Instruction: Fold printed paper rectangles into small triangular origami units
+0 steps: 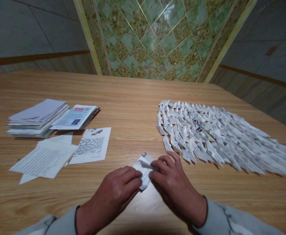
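Note:
A small folded piece of printed paper (145,171) is between my two hands, low over the near middle of the table. My left hand (118,184) has its fingers pressed together on the paper's left edge. At the right edge my right hand (173,179) pinches the paper between thumb and fingers, with its outer fingers raised. A flap stands up partly from the paper's middle. Beyond my right hand lie many folded paper boats (194,130), set close together in rows.
Stacked paper sheets (38,114) and a printed booklet or card pile (75,117) lie at the left. Loose printed sheets (45,158) overlap in front of them, beside a sheet with a grey picture (91,145). The wooden table (123,94) reaches toward a green tiled wall (155,39).

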Available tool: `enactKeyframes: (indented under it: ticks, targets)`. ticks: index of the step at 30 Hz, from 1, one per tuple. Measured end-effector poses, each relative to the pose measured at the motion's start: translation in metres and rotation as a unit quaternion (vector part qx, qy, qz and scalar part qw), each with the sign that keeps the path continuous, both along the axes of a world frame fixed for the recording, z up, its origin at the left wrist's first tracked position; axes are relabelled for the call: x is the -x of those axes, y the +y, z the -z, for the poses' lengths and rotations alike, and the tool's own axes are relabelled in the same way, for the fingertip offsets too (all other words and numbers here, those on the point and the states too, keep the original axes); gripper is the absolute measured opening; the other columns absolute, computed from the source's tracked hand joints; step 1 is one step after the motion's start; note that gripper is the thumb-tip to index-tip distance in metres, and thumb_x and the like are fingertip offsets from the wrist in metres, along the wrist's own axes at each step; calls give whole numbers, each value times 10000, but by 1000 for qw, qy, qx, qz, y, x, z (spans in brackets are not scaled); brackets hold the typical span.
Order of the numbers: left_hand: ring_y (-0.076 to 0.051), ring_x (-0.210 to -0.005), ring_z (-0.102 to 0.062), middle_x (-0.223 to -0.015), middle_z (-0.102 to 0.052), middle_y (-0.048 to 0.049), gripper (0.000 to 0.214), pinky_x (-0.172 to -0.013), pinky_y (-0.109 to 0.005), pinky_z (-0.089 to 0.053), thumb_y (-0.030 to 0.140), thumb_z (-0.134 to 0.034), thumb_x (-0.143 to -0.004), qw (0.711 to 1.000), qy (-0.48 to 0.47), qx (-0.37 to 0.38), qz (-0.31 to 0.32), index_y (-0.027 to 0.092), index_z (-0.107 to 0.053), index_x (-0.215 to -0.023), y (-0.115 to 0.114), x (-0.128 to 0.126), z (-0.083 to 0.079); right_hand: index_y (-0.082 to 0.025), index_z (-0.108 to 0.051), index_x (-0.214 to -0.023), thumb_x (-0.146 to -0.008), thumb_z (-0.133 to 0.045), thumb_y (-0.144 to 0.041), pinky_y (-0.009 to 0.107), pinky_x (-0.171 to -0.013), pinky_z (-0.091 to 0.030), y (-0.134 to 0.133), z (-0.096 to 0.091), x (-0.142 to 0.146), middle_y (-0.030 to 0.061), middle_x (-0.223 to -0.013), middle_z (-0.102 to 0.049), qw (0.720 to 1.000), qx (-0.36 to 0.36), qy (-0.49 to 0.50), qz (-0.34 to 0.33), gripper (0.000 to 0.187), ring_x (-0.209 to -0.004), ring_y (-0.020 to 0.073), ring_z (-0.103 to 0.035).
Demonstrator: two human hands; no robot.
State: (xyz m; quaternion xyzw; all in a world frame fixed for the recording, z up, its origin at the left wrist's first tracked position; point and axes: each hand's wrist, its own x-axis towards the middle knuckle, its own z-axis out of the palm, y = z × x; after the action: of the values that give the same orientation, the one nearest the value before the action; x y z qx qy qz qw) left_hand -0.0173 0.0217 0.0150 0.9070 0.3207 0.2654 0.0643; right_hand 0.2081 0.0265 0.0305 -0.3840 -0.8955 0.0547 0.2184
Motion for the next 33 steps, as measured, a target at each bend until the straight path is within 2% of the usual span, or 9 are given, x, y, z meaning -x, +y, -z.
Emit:
enactKeyframes:
  ticks: [4,7,10,13,16,20,26,33]
  targets:
    - [-202,-823,-675,-936,-733,-62,188,-722,-310,-531,186,-507,-999,999,-27,45,-12,196,-656,-885,2,1,0,-234,-694,-916,-919,-649,-132,500,-1103,-240,0,2,-1,49,-1070,-665,999,13,-18,46,112,-1012,234,-524]
    - [-198,-839,-673,-951,-729,-64,172,-750,-309,-534,199,-537,-988,996,-41,78,-20,199,-657,-865,3,2,-2,-226,-695,-903,-927,-646,-130,521,-1101,-237,1,3,-2,79,-1188,-644,997,-24,-19,66,110,-1084,256,-503]
    - [-195,-862,-671,-967,-726,-64,162,-776,-309,-531,208,-552,-988,993,-54,99,-19,202,-673,-880,5,2,-3,-222,-700,-924,-940,-643,-146,530,-1096,-235,3,4,-1,88,-1285,-614,997,-52,-13,56,97,-1136,265,-480]
    - [-196,-889,-661,-971,-713,-60,171,-782,-308,-522,196,-556,-987,991,-68,115,-14,203,-687,-878,7,3,-3,-224,-700,-886,-945,-655,-179,446,-992,-328,4,4,0,52,-1107,-667,1000,-24,4,10,86,-1025,230,-512]
    - [-203,-900,-636,-961,-683,-57,161,-787,-323,-504,188,-573,-976,989,-69,131,-31,204,-694,-872,9,2,-3,-221,-698,-905,-947,-637,-140,359,-852,-373,4,4,1,20,-924,-661,998,62,29,-13,110,-911,197,-523]
    - [-207,-865,-604,-903,-647,-40,143,-768,-340,-481,190,-603,-950,983,-58,153,-83,202,-673,-826,11,3,-1,-211,-699,-921,-920,-601,-38,332,-823,-381,6,4,1,20,-921,-651,990,132,58,4,199,-901,190,-526]
    - [-224,-903,-590,-952,-649,-42,150,-792,-357,-474,256,-641,-923,981,-44,146,-120,205,-653,-782,13,4,0,-188,-673,-885,-875,-544,28,329,-814,-389,7,8,1,26,-884,-630,986,140,87,27,252,-892,196,-522]
    - [-230,-878,-571,-914,-641,-34,167,-786,-375,-451,247,-664,-904,979,-12,134,-152,192,-632,-749,16,0,-3,-173,-637,-887,-801,-492,55,332,-799,-383,4,9,3,37,-878,-588,987,128,92,29,283,-891,208,-502]
